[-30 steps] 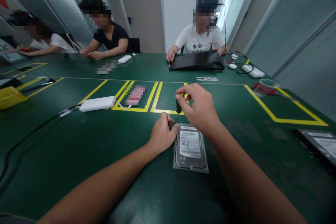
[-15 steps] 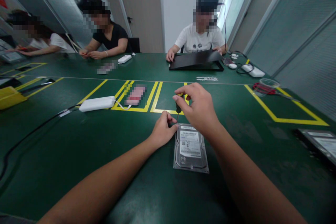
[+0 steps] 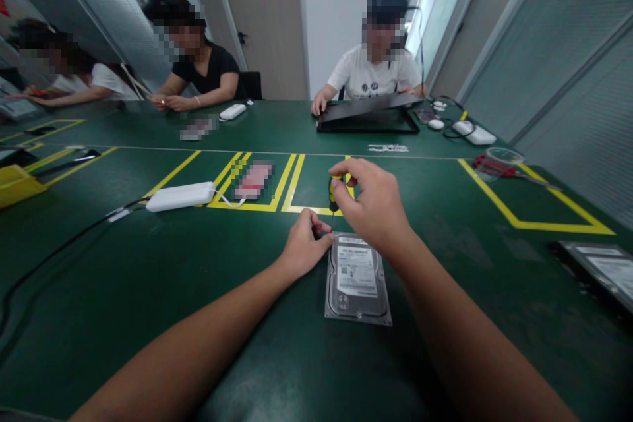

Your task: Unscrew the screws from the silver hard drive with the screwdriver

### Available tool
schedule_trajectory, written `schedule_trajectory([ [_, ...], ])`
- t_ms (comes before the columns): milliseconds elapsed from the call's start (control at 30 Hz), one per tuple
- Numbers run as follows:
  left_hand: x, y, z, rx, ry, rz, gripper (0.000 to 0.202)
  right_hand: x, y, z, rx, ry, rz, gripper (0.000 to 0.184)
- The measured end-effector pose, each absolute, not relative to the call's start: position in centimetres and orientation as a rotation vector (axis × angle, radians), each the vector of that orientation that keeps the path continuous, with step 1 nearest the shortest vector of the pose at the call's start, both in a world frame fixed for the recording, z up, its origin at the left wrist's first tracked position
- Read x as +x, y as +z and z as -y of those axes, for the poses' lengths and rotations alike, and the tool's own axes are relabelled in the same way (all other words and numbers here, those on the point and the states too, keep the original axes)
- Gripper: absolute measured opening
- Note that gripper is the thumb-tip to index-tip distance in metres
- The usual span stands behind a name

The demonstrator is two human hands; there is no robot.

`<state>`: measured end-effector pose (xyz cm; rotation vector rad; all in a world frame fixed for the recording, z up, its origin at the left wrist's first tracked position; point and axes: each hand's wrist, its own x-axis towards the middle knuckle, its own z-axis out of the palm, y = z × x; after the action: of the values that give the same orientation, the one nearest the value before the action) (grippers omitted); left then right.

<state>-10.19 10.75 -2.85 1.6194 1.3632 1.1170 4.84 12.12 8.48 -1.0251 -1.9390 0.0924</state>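
Green table (image 3: 168, 264) w/ yellow tape (image 3: 566, 227); from here I see R hand (image 3: 374, 203) pinching screwdriver (image 3: 333, 203) by far-left corner of HDD (image 3: 357, 280), L hand (image 3: 302, 247) half-curled beside, can't tell if gripping

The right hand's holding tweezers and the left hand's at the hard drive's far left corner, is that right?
Not quite: the head view shows the right hand holding a screwdriver, not tweezers. The left hand is at the far left corner of the hard drive.

The right hand (image 3: 372, 203) holds a screwdriver (image 3: 332, 196) upright at the far left corner of the drive (image 3: 357, 280), beside the left hand (image 3: 305, 245). Across the green surface (image 3: 237, 343) sit 3 people (image 3: 370, 72), 1 holding a black panel (image 3: 366, 109).
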Motion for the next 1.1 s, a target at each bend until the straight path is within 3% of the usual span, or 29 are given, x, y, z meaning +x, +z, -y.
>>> schedule_trajectory([
  [467, -10.06, -2.83, -10.76, 1.531, 1.130, -1.376, 0.042, 4.96, 8.26, -12.33, -1.038, 0.085, 1.930, 0.005],
  [900, -10.22, -2.77, -10.90, 1.443, 1.120, -1.356, 0.047, 4.82, 8.23, -12.30, -1.020, 0.094, 1.922, 0.019],
  [1100, -10.20, -2.54, -10.83, 1.414, 1.113, -1.362, 0.044, 4.80, 8.24, -12.15, -1.024, 0.069, 1.893, 0.010],
])
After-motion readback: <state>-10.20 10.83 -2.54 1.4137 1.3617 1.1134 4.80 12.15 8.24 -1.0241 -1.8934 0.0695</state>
